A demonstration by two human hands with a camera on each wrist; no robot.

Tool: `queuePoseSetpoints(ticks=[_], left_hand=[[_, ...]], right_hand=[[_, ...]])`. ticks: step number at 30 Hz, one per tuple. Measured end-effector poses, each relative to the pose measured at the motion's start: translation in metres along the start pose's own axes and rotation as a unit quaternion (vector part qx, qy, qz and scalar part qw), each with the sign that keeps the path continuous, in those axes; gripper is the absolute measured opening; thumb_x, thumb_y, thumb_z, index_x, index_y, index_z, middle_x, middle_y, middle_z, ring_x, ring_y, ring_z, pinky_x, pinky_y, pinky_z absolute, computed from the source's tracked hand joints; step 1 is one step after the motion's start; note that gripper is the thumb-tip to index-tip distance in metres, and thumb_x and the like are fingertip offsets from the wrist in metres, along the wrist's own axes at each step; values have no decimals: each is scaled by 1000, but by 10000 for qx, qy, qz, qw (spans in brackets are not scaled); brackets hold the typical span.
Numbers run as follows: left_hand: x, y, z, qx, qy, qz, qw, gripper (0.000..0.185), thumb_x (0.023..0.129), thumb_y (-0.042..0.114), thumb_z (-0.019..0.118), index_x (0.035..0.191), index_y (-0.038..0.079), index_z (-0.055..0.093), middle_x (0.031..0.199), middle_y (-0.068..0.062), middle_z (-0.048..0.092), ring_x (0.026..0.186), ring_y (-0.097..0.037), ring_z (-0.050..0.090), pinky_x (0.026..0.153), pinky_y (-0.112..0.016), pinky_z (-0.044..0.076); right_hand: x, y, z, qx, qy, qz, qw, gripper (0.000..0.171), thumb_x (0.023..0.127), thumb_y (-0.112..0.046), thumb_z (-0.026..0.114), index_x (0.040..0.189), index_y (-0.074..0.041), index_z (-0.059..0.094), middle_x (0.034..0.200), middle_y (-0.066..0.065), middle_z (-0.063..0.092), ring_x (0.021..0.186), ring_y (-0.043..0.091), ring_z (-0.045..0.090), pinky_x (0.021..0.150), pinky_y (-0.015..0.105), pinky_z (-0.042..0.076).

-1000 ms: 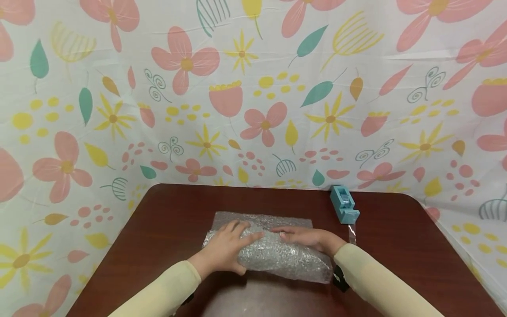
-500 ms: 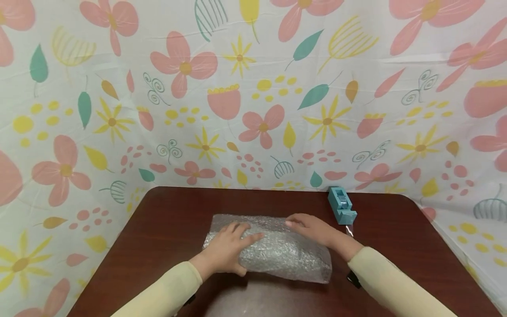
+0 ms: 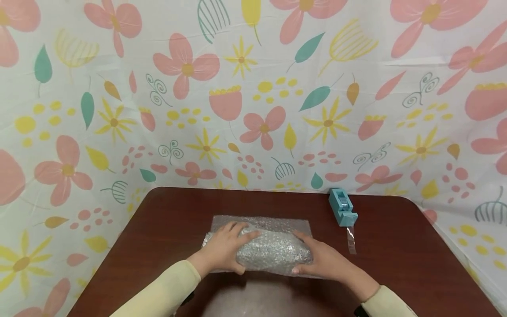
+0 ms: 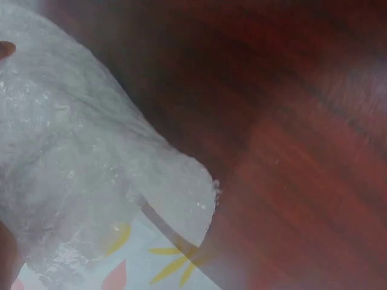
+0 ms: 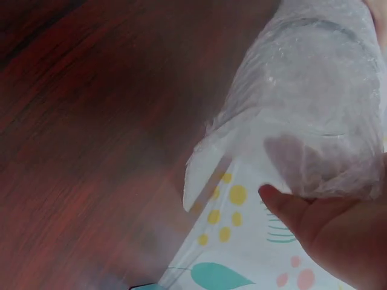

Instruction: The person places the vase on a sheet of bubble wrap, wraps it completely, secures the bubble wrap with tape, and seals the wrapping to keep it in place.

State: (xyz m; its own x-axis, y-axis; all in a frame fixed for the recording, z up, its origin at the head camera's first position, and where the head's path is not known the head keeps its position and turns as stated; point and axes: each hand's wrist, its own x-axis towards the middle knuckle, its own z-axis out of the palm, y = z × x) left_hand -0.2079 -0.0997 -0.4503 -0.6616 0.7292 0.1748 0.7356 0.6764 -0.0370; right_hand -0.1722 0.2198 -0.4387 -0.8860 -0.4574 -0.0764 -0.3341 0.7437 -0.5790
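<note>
The bubble wrap [image 3: 273,248] lies in a fat roll in the middle of the brown table [image 3: 170,224], with a flat flap [image 3: 298,223] poking out on the far side. Both hands have hold of it: the left hand [image 3: 223,247] bends over the left part, thumb near, and the right hand [image 3: 328,262] cups the right end. (I can't tell what is inside.) This looks like the rolling-up step, almost done. Next seems to call for rolling it far, over the flap, snug but not squashed. A blue tape holder [image 3: 341,206] sits far right, a tape strip [image 3: 351,241] coming from its near end.
</note>
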Motion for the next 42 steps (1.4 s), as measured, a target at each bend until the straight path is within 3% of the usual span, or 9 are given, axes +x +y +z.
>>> queuePoseSetpoints(ticks=[6,10,15,19,22,26,33,42], left_hand=[[10,-3,-7,-327,-499,99,9982,102,67,52,90,155,34,42,149,-11,53,136,-35,54,106,-51,53],[17,-4,-10,-433,-706,150,9965,101,67,52,91,155,35,43,151,-12,52,138,-36,52,109,-52,51],[22,-5,-12,-515,-820,94,9953,99,68,51,90,154,36,44,153,-12,50,139,-38,52,108,-53,51],[26,-6,-10,-595,-828,138,9947,98,68,51,90,154,35,45,153,-12,51,138,-36,53,108,-52,52],[29,-7,-11,-707,-917,99,9932,99,68,49,90,154,34,45,153,-12,51,137,-36,53,107,-52,52],[32,-9,-14,-742,-1045,64,9917,98,69,48,90,155,32,45,153,-13,51,136,-35,54,106,-52,53],[41,-14,-16,-871,-1131,47,9897,96,70,44,89,154,27,46,149,-9,54,129,-34,59,98,-46,57],[48,-19,-17,-1295,-1368,-223,9819,98,71,40,90,155,23,43,151,-8,52,128,-36,59,99,-48,56]], right_hand=[[6,7,1,308,-537,170,9979,97,87,-52,77,155,3,36,139,30,60,122,43,65,98,61,53],[14,3,-1,-25,-294,240,9993,81,90,-54,72,144,4,53,141,26,61,130,45,59,105,63,49],[23,-8,-1,-574,-20,264,9980,82,87,-60,72,139,2,60,140,22,63,133,43,58,108,61,48],[28,-17,4,-871,48,-186,9960,95,77,-62,81,143,1,55,140,21,63,129,41,61,104,59,51],[30,-25,9,-1024,-12,-395,9940,107,68,-58,88,148,1,49,140,23,62,127,42,61,101,59,53],[34,-30,14,-1173,-208,-268,9925,115,63,-53,94,151,2,44,141,27,60,127,46,60,102,60,52],[46,-21,14,-1130,-186,-350,9928,102,62,-41,95,145,1,51,134,20,66,115,38,68,95,53,57],[53,-20,9,-797,-267,-362,9958,89,64,-32,90,141,-4,55,124,12,71,106,30,69,88,47,58]])
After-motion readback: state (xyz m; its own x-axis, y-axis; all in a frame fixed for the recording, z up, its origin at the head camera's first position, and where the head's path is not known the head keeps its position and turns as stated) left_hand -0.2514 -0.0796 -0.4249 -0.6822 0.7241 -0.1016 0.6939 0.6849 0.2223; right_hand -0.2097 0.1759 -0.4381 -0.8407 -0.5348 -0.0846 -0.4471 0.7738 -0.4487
